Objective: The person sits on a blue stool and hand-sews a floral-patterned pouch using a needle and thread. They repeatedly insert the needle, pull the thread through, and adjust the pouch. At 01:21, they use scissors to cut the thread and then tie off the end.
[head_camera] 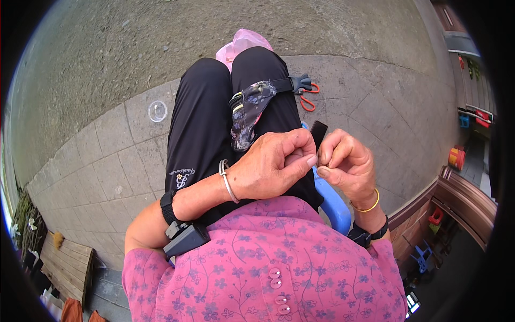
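My left hand (277, 165), with a silver bangle at the wrist, has its thumb and fingertips pinched together. Beside it on the right, my right hand (344, 163) pinches thumb against fingers, its tips nearly meeting the left ones. Anything between the fingertips is too small to tell. Across my black-trousered thigh lies a dark floral fabric piece (251, 112) with a black strap and a plastic buckle (301, 83). Red-handled scissors (309, 100) show beside the knee, near the buckle. A dark flat object (318, 133) stands out just behind my fingertips.
A pink plastic bag (245, 42) is beyond my knees. On the paving at left lies a clear round container (157, 111). Part of a blue plastic stool (332, 203) shows under me. A wooden board (66, 265) is at lower left, and a brown ledge (466, 205) at right.
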Available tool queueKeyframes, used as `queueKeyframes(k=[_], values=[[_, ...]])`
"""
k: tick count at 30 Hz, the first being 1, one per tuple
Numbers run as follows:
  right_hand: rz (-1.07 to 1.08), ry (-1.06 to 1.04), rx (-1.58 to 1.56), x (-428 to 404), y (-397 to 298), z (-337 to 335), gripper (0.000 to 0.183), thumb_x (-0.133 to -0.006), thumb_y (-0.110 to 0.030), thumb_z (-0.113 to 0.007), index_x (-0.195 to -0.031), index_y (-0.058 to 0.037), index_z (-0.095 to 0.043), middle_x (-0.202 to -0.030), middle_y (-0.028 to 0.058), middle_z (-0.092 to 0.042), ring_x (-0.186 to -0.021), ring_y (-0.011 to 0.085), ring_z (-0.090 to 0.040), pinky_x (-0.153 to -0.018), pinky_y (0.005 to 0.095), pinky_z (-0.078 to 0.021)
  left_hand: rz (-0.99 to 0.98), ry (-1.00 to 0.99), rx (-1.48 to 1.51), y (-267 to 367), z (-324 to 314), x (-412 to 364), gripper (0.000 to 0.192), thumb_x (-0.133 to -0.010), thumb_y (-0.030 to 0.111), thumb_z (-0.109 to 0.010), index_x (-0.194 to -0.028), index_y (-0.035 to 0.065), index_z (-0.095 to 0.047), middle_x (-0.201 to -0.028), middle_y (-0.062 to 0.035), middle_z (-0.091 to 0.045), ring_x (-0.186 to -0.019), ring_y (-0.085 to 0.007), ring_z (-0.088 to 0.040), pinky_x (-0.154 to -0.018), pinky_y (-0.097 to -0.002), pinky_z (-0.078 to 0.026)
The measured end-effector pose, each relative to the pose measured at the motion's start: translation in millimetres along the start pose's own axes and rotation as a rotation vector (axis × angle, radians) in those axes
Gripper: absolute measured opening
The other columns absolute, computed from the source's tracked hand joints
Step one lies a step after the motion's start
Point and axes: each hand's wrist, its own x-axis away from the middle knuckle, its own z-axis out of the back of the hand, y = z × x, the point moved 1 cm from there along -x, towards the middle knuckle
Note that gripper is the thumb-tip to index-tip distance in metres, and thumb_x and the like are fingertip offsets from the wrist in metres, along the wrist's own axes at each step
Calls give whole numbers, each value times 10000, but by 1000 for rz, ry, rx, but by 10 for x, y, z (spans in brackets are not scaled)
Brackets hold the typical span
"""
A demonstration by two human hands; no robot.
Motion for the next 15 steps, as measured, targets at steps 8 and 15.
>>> queueKeyframes(k=[8,15], values=[[-58,-112,-106,111,54,6,298,-737,130,-704,-755,-87,-501,-845,49,-578,-750,105,-535,-669,253,-432,-64,-30,-39,31,31,55,115,-911,85,-671,-863,48,-573,-567,-4,-416,-507,-112,-378,-493,-305,-330],[-84,-270,-168,220,58,170,280,-736,116,-708,-817,-82,-528,-844,54,-585,-773,120,-569,-661,270,-457,5,-73,-64,90,166,239,135,-978,124,-653,-892,33,-601,-742,19,-569,-648,-64,-505,-584,-240,-417]])
